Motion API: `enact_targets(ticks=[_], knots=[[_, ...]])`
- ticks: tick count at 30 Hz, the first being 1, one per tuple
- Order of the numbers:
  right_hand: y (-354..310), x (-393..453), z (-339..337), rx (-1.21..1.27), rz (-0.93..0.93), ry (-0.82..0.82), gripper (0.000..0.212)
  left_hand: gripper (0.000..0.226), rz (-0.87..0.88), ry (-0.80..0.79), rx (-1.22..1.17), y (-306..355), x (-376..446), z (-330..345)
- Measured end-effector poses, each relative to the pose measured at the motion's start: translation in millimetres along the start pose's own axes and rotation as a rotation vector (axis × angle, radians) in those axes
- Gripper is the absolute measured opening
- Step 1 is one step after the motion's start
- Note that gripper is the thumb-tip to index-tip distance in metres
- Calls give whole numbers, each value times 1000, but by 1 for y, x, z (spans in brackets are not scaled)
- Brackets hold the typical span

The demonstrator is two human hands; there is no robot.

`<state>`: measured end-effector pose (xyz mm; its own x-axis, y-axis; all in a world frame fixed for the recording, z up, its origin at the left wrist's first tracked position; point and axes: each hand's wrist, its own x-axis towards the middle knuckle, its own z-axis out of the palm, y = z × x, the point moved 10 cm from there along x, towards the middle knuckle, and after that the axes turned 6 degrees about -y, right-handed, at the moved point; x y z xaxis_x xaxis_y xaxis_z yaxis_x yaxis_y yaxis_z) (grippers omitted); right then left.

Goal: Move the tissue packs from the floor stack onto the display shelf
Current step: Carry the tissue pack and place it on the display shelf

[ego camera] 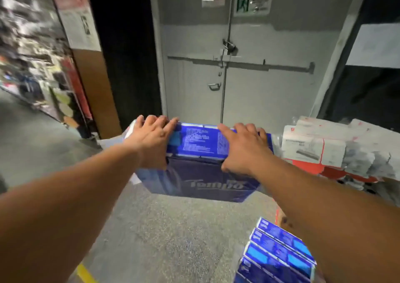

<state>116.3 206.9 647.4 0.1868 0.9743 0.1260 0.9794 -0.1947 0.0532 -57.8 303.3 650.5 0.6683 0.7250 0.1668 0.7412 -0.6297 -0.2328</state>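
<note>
So there's a big blue tissue pack (199, 159) up in the air in front of a grey double door (227, 70), held between both hands over the speckled floor (162, 228). It's a plastic-wrapped multipack; you can see the row of smaller blue packs inside along the top face, with white small print on them, and the front face has the brand logo upside down

Left hand (151, 140) is on the pack's left end: the fingers (171, 123) are spread and laid over the top edge, with the palm against the side, so it's gripping that end. Right hand (240, 148) is doing the same thing on the right end, fingers draped across the top and the thumb hooked down onto the front face. Neither hand is clenched into a fist, both are wrapped on the pack itself, and the pack sits snug between the two palms

Bottom right, by the right forearm, is the floor stack (279, 254) of more blue packs, well below the held one. Off to the right there's a heap of white and red tissue packs (324, 144) in clear wrap, sitting just beside the held pack's right end. Left side is a blurry store aisle with shelving (32, 55)
</note>
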Motion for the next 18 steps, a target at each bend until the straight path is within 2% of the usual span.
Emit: enact_targets(ticks=[3, 6, 11, 18], knots=[[-49, 19, -91, 20, -90, 109, 107, 125, -114, 94, 86, -67, -25, -81], [-105, 32, -140, 43, -177, 150, 107, 125, -199, 145, 135, -123, -61, -124], [-217, 55, -177, 70, -300, 227, 102, 127, -318, 160, 168, -231, -117, -145], [-360, 107, -192, 142, -406, 249, 102, 127, -453, 120, 249, -368, -170, -141]])
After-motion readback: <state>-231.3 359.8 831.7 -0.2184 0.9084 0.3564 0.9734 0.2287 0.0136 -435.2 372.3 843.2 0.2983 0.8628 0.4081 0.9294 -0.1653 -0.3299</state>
